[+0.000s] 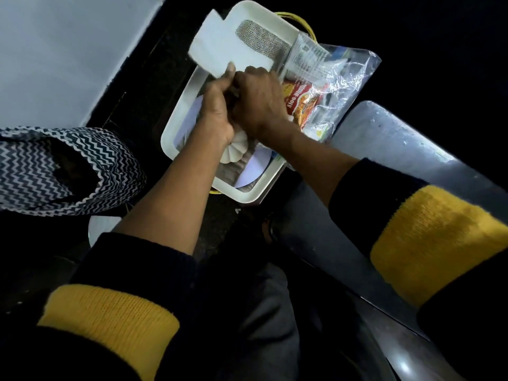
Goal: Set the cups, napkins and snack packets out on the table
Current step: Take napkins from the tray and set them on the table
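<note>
Over a white tray [176, 121] my two hands meet. My left hand [217, 111] grips a stack of white napkins [211, 48], thumb up against its lower edge. A white ribbed paper cup [233, 152] pokes out under that wrist. My right hand [258, 97] is closed right beside the left one; what its fingers hold is hidden. An orange-red snack packet [302, 103] lies at the tray's right edge, partly inside a clear plastic bag [346, 78] with a printed silver packet [308, 59].
A black-and-white zigzag bag [68, 171] sits at the left with its mouth open. A grey table surface [398, 149] runs along the right. A pale wall or panel [63, 50] fills the upper left. A yellow wire rim [297, 19] shows behind the tray.
</note>
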Tool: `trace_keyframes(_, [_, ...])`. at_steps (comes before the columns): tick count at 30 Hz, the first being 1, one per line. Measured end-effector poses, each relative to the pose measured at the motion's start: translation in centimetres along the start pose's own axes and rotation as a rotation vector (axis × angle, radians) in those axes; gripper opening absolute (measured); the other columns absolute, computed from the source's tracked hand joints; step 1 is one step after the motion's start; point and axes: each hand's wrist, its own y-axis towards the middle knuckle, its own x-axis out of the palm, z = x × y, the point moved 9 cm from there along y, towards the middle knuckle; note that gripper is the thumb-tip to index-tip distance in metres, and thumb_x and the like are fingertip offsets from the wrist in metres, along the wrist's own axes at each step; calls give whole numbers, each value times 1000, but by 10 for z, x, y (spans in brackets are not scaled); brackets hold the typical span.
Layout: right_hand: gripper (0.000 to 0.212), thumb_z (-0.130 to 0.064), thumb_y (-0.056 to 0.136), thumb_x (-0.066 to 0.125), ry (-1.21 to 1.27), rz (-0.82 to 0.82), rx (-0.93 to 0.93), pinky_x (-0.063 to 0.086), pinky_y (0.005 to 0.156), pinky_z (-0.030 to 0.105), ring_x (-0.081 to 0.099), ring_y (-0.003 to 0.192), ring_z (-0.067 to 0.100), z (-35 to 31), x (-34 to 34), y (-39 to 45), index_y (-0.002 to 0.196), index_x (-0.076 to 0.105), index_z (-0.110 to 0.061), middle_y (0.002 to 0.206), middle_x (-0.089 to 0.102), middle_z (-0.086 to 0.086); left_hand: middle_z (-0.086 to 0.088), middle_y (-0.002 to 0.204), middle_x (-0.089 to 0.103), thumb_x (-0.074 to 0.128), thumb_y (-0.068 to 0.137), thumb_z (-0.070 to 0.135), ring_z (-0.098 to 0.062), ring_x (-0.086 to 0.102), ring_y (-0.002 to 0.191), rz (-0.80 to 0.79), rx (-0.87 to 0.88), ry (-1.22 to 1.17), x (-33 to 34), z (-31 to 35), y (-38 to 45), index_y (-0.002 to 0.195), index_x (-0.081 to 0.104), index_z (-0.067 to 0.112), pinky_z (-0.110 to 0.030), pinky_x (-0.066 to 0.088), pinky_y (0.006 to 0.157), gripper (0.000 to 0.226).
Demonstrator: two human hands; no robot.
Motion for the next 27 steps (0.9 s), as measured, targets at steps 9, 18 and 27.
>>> trace_keyframes(9, [35, -28, 83, 67, 339, -31, -43, 43, 88, 36, 60, 102, 28, -5, -29, -73, 113, 73, -11, 102, 68, 9, -17, 110, 74, 48, 105, 29, -34, 74, 98, 152, 45, 141, -22, -8, -39, 125, 65, -3, -39, 60, 82, 42])
trace_keyframes(18, [73, -37, 82, 71, 633, 262, 286, 49, 96, 43, 53, 117, 24, 104, -114, -136, 143, 43, -7, 128, 56, 9, -21, 117, 74, 58, 96, 10, -39, 73, 104, -78, 188, -3, 30, -36, -112, 126, 66, 1, -48, 62, 77, 33])
trace_keyframes(27, [12, -27, 81, 72, 1028, 183, 566, 63, 79, 44, 75, 86, 14, 230, -126, -249, 93, 70, -22, 95, 77, -2, -15, 112, 77, 65, 86, 10, -35, 74, 102, -285, 63, 270, 126, -159, -173, 111, 74, 8, -44, 61, 80, 27])
